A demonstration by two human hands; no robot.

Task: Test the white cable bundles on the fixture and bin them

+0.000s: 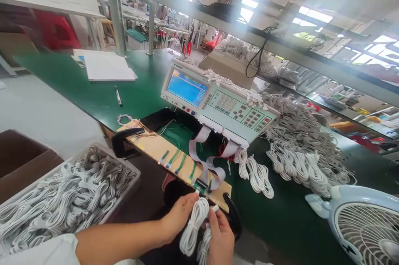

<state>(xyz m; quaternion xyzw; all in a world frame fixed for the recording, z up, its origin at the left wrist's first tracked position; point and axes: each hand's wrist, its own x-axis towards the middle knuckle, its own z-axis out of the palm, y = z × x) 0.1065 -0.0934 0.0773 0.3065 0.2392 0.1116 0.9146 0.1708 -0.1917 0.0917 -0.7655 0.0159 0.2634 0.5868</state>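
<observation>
Left hand (179,215) and right hand (220,236) close together, fingers curled (forearms bare).

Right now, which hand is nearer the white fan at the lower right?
Right. The right hand sits between the coiled white cable and the fan; the left hand grips the coil from its far side.

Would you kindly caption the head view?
Both hands, left and right, hold a white cable bundle beside the tester.
</observation>
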